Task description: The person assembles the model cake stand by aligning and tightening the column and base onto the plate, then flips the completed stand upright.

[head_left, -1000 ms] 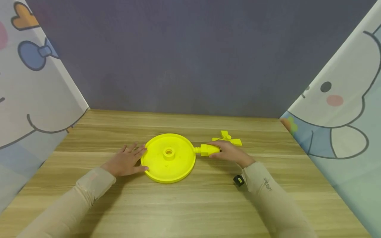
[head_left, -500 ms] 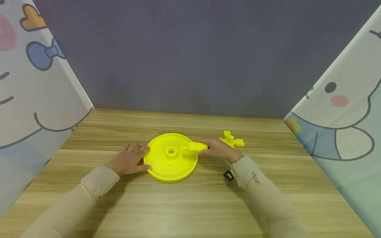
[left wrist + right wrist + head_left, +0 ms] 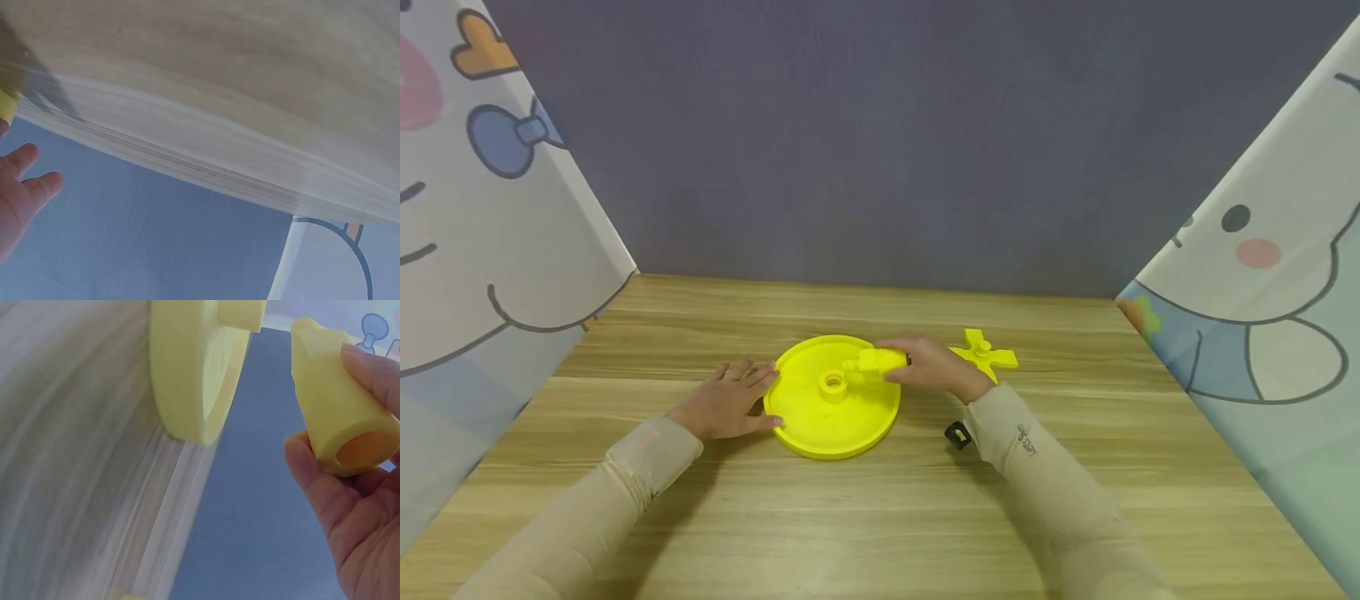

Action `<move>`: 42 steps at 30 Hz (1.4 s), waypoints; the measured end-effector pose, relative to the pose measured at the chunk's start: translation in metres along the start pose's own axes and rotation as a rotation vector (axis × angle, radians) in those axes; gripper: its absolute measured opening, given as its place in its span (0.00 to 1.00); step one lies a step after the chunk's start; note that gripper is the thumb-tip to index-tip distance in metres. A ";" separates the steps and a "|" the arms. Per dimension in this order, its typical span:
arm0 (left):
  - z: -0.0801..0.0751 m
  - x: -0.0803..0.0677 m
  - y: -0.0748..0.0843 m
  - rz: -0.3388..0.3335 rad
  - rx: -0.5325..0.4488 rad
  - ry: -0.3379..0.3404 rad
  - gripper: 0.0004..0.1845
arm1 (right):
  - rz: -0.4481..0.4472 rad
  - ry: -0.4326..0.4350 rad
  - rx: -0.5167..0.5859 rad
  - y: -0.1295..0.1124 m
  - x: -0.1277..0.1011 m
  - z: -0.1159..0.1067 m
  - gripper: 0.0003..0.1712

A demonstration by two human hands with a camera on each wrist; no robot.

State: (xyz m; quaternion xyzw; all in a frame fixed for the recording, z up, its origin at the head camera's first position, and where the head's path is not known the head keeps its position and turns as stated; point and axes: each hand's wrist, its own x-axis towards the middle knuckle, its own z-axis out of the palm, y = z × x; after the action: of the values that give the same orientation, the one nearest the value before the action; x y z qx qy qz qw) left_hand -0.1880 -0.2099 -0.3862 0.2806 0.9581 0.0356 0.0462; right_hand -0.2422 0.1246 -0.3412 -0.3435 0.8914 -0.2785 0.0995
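Observation:
A round yellow plastic tray-like disc (image 3: 820, 433) with a raised rim lies on the wooden table. From its middle rises a short hollow hub (image 3: 833, 383). My left hand (image 3: 722, 406) rests at the disc's left rim, fingers spread and straight. Over the disc's right half, my right hand (image 3: 932, 367) grips a yellow hollow stem (image 3: 878, 360) with a narrow tip, which points left toward the hub. In the right wrist view the stem (image 3: 337, 394) is pinched between thumb and fingers, its open round end toward the camera, apart from the disc.
A yellow piece with several flat arms and a central peg (image 3: 983, 348) lies behind the right wrist, partly covered by it. At the right cuff sits a small black device (image 3: 957, 435). A dark panel (image 3: 880, 167) stands along the table's back, with printed cloths on both sides.
My right hand has moved left with the stem, from beside the disc to above it, close to the hub. The flat-armed piece is more exposed. My left hand stays at the rim.

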 end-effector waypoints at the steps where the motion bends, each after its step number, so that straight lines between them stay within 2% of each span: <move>1: 0.000 0.000 0.000 0.004 0.002 0.004 0.44 | 0.014 0.009 0.018 -0.001 0.002 0.001 0.31; 5: -0.001 -0.001 0.002 0.017 0.002 0.015 0.42 | 0.030 0.056 0.058 -0.003 0.009 0.004 0.30; 12: 0.001 -0.002 0.000 0.015 0.014 0.018 0.42 | -0.083 0.148 0.003 -0.013 0.014 0.012 0.28; 15: 0.002 -0.001 -0.001 0.018 0.019 0.025 0.42 | -0.066 0.158 0.037 -0.018 0.016 0.015 0.27; 18: 0.002 -0.002 -0.001 0.021 0.016 0.029 0.42 | -0.032 0.165 0.120 -0.020 0.018 0.018 0.27; 24: 0.004 -0.001 -0.002 0.020 0.022 0.033 0.41 | 0.075 0.208 0.296 -0.023 0.019 0.022 0.28; 27: 0.004 -0.001 -0.002 0.015 0.022 0.032 0.41 | 0.117 0.242 0.346 -0.026 0.019 0.022 0.28; 31: 0.001 -0.001 0.000 0.011 0.009 0.025 0.41 | 0.140 0.265 0.357 -0.029 0.018 0.021 0.28; 36: -0.002 -0.001 0.002 0.005 0.007 0.005 0.42 | 0.155 0.249 0.379 -0.027 0.017 0.022 0.29; 42: -0.001 -0.002 0.001 0.006 0.009 0.019 0.41 | 0.149 0.256 0.352 -0.025 0.016 0.022 0.32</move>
State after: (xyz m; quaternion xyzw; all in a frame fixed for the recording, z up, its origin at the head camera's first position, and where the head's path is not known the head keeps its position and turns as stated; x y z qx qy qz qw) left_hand -0.1860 -0.2098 -0.3844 0.2834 0.9577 0.0340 0.0355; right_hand -0.2316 0.0891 -0.3452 -0.2158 0.8572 -0.4632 0.0642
